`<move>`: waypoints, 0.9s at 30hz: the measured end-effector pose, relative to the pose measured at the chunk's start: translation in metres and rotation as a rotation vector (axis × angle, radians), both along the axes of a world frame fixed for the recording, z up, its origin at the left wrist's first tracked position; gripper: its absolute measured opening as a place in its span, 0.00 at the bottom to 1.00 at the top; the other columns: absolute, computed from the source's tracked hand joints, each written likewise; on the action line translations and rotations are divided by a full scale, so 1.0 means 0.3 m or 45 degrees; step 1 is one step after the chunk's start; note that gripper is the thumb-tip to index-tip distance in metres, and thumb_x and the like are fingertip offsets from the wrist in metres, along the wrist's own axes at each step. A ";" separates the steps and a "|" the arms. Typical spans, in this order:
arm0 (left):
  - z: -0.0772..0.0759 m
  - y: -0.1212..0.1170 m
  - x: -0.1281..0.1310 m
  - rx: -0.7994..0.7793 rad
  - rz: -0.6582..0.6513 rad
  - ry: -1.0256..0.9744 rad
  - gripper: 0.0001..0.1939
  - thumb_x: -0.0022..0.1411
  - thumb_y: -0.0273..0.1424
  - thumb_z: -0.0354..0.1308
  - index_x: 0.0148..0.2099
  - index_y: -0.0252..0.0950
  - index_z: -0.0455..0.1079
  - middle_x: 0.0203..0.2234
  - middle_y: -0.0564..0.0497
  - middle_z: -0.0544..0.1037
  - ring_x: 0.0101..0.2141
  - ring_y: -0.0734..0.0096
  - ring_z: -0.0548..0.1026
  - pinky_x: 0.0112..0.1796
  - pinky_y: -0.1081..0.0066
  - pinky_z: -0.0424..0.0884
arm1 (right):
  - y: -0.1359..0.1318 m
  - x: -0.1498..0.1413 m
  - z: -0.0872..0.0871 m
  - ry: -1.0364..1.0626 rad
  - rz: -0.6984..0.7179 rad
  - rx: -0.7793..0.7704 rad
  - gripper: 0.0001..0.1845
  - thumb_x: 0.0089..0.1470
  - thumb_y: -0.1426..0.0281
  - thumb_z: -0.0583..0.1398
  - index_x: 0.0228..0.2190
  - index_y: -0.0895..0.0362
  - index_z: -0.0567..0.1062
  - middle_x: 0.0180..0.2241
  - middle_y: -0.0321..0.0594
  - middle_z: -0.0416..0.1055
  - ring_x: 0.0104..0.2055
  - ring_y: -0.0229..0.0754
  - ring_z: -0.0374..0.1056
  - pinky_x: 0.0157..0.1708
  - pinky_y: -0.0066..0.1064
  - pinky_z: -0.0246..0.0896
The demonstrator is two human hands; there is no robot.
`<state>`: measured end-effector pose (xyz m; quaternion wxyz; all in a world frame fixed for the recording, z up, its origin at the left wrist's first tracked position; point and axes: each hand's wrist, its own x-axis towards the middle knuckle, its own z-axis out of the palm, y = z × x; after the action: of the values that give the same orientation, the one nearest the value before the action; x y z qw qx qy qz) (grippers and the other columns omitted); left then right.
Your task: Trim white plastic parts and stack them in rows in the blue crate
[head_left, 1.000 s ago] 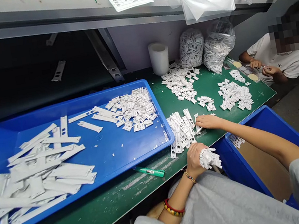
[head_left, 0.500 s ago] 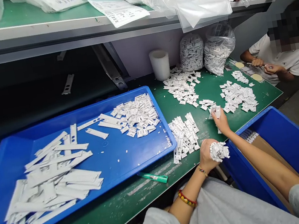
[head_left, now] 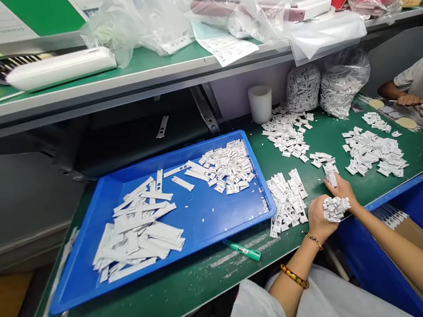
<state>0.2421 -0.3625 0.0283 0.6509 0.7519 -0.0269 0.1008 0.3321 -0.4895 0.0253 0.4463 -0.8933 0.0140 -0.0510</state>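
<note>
"White strips (head_left: 297, 183), head view: state where they are."

"A loose pile lies on the green table (head_left: 159, 308), just beside the right end of the blue tray (head_left: 184, 236). A bundle (head_left: 335, 208) is in the left hand (head_left: 319, 220), and at least one more piece (head_left: 331, 176) is in the right hand (head_left: 344, 193)."

"Condition of the hands?"

"The left is closed around the bundle, with the strip ends facing out. The right grips its piece between the fingers, roughly upright; an exact count cannot be made."

"What changes over the last second?"

"A second ago the right hand is at the pile's right edge. Half a second later it is clear of the pile, off to the right with its pick. Now it is close beside the left hand. The left keeps its grip throughout."

"Significance?"

"In my judgement, the work shifts from the pile to the bundle. Whether piece and bundle touch, I cannot tell."
</note>
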 end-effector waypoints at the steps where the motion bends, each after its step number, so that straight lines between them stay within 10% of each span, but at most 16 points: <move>1: 0.015 0.009 -0.008 -0.056 -0.001 0.021 0.16 0.44 0.27 0.65 0.39 0.37 0.71 0.31 0.47 0.78 0.35 0.58 0.77 0.41 0.61 0.74 | 0.003 -0.013 0.022 0.068 -0.027 0.129 0.26 0.44 0.43 0.60 0.28 0.54 0.69 0.24 0.40 0.69 0.23 0.41 0.60 0.24 0.33 0.55; 6: 0.076 0.078 -0.061 -0.363 -0.025 0.192 0.20 0.53 0.36 0.63 0.48 0.36 0.70 0.37 0.44 0.82 0.36 0.58 0.80 0.41 0.60 0.76 | 0.023 -0.155 0.186 0.367 -0.125 0.958 0.28 0.40 0.47 0.68 0.34 0.55 0.71 0.29 0.36 0.71 0.17 0.29 0.49 0.14 0.23 0.41; 12: 0.072 0.071 -0.069 -0.555 -0.287 0.442 0.28 0.48 0.45 0.68 0.48 0.32 0.73 0.42 0.39 0.82 0.44 0.51 0.80 0.50 0.55 0.72 | 0.033 -0.298 0.339 0.306 -0.214 1.107 0.30 0.37 0.48 0.71 0.32 0.56 0.71 0.23 0.29 0.63 0.16 0.26 0.46 0.14 0.22 0.42; 19: 0.124 -0.040 -0.194 -0.682 -0.728 0.820 0.33 0.43 0.41 0.72 0.50 0.31 0.74 0.49 0.37 0.79 0.50 0.47 0.77 0.54 0.55 0.69 | -0.020 -0.453 0.270 -0.141 -0.898 1.078 0.28 0.46 0.45 0.64 0.35 0.54 0.67 0.19 0.24 0.54 0.16 0.30 0.47 0.14 0.24 0.42; 27: 0.194 -0.158 -0.356 -0.234 -1.281 0.824 0.30 0.39 0.22 0.62 0.49 0.36 0.73 0.43 0.47 0.83 0.46 0.54 0.79 0.53 0.60 0.72 | -0.104 -0.824 0.148 -0.203 -1.480 0.940 0.26 0.50 0.46 0.63 0.37 0.55 0.70 0.28 0.33 0.69 0.29 0.38 0.65 0.28 0.29 0.60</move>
<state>0.1352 -0.4100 0.0865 0.6561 0.5801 -0.1708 -0.4515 0.0849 -0.5208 0.0698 0.6211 -0.5241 0.4739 -0.3391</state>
